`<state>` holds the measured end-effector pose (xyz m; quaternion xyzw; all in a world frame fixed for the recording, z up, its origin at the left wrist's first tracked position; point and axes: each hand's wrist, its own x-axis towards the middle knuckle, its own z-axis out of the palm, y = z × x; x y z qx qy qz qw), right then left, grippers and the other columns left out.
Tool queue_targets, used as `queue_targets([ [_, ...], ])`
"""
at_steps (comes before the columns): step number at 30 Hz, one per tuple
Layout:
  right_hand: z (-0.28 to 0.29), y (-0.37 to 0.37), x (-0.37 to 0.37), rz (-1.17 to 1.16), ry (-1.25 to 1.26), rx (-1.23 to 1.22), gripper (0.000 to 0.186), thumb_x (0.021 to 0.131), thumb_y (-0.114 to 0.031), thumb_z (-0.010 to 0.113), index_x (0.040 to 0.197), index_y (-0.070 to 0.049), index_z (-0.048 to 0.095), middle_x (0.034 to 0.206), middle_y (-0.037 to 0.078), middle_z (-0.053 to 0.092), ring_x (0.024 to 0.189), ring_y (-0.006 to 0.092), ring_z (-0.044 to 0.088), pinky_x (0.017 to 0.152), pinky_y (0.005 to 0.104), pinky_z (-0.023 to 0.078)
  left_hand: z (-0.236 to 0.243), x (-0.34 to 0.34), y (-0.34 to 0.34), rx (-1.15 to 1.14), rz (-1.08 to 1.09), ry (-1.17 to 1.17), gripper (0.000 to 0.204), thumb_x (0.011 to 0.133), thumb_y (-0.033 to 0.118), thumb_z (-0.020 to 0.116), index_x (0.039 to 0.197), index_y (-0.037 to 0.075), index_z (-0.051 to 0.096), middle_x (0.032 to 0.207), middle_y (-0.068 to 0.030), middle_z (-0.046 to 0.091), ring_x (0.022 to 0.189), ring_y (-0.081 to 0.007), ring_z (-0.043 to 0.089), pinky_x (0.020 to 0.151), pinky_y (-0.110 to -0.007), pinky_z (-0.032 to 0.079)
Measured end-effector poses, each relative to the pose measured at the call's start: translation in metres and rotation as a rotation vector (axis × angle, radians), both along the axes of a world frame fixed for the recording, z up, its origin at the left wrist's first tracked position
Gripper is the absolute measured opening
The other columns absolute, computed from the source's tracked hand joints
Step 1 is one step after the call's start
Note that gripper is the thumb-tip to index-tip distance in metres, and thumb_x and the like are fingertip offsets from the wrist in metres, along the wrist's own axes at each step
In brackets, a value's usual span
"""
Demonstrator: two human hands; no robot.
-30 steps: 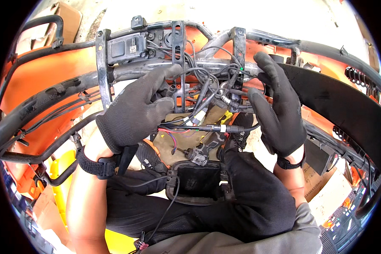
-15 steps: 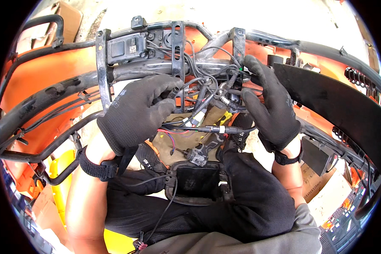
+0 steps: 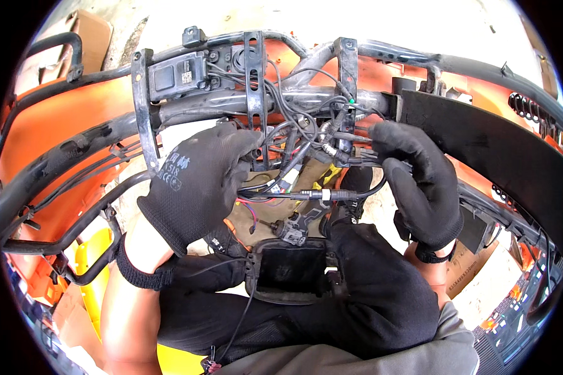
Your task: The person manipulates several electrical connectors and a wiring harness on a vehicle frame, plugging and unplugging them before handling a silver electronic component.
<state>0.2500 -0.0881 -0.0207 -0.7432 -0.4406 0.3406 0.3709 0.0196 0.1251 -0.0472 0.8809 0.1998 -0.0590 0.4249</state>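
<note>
My gloved left hand [image 3: 197,184] is closed around what looks like a black cable connector [image 3: 254,152], left of the tangled wiring [image 3: 300,134] on a black tubular frame [image 3: 231,100]. My gloved right hand [image 3: 422,181] has its fingers curled at cables on the right of the bundle; what they hold is hidden. Between and below my hands run a long inline connector [image 3: 331,195] and red and blue wires [image 3: 252,212], with a loose grey-black plug part [image 3: 293,230] lower down. A black module [image 3: 178,75] is mounted at the upper left.
Orange body panels [image 3: 56,175] lie under the frame, and a curved black plate [image 3: 494,150] extends right. An open black box [image 3: 291,269] sits between my legs. A yellow part [image 3: 87,262] is at lower left, with cardboard [image 3: 87,34] at upper left and lower right [image 3: 478,281].
My right hand's fingers have come down and curled inward, and the hand has shifted slightly right in the last half second. My left fingers have dropped a little.
</note>
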Motion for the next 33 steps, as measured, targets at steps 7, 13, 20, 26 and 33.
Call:
queue_targets([
  [7, -0.007, -0.002, 0.000, 0.144, -0.161, 0.002, 0.028, 0.091, -0.002, 0.064, 0.119, 0.002, 0.068, 0.114, 0.019, 0.070, 0.105, 0.0332, 0.069, 0.093, 0.0408, 0.053, -0.003, -0.002, -0.009, 0.205, -0.047, -0.043, 0.041, 0.084, 0.000, 0.065, 0.124, 0.003, 0.062, 0.097, -0.0178, 0.064, 0.092, -0.0388, 0.064, 0.081, -0.048, 0.052],
  [13, -0.012, 0.001, -0.003, 0.059, -0.154, 0.013, 0.030, 0.090, -0.004, 0.066, 0.120, 0.001, 0.068, 0.117, 0.019, 0.070, 0.108, 0.0332, 0.068, 0.095, 0.0414, 0.052, -0.001, -0.001, -0.015, 0.251, -0.082, 0.033, 0.053, 0.083, -0.002, 0.063, 0.135, 0.005, 0.059, 0.107, -0.0199, 0.065, 0.099, -0.0404, 0.063, 0.085, -0.049, 0.051],
  [20, -0.013, 0.006, -0.009, 0.087, -0.086, -0.018, 0.037, 0.091, -0.007, 0.067, 0.127, -0.001, 0.067, 0.124, 0.019, 0.068, 0.115, 0.0324, 0.067, 0.101, 0.0415, 0.050, -0.010, 0.000, -0.034, 0.385, -0.054, 0.047, 0.064, 0.076, -0.004, 0.062, 0.139, 0.005, 0.056, 0.112, -0.0169, 0.065, 0.103, -0.0386, 0.063, 0.090, -0.049, 0.050],
  [26, -0.018, 0.009, -0.010, 0.104, -0.066, -0.014, 0.036, 0.092, -0.008, 0.067, 0.128, -0.001, 0.067, 0.125, 0.019, 0.067, 0.115, 0.0312, 0.067, 0.100, 0.0407, 0.051, -0.011, -0.004, -0.025, 0.262, 0.049, -0.052, 0.054, 0.083, -0.003, 0.062, 0.136, 0.005, 0.058, 0.109, -0.0155, 0.068, 0.098, -0.0337, 0.067, 0.086, -0.043, 0.054],
  [33, -0.023, 0.005, -0.010, 0.039, 0.019, -0.034, 0.036, 0.092, -0.008, 0.067, 0.128, -0.001, 0.067, 0.126, 0.018, 0.067, 0.115, 0.0283, 0.067, 0.100, 0.0392, 0.051, -0.006, -0.005, 0.022, -0.545, 0.526, -0.039, 0.028, 0.096, 0.004, 0.058, 0.123, -0.003, 0.059, 0.100, -0.0064, 0.070, 0.089, -0.0125, 0.067, 0.084, -0.028, 0.055],
])
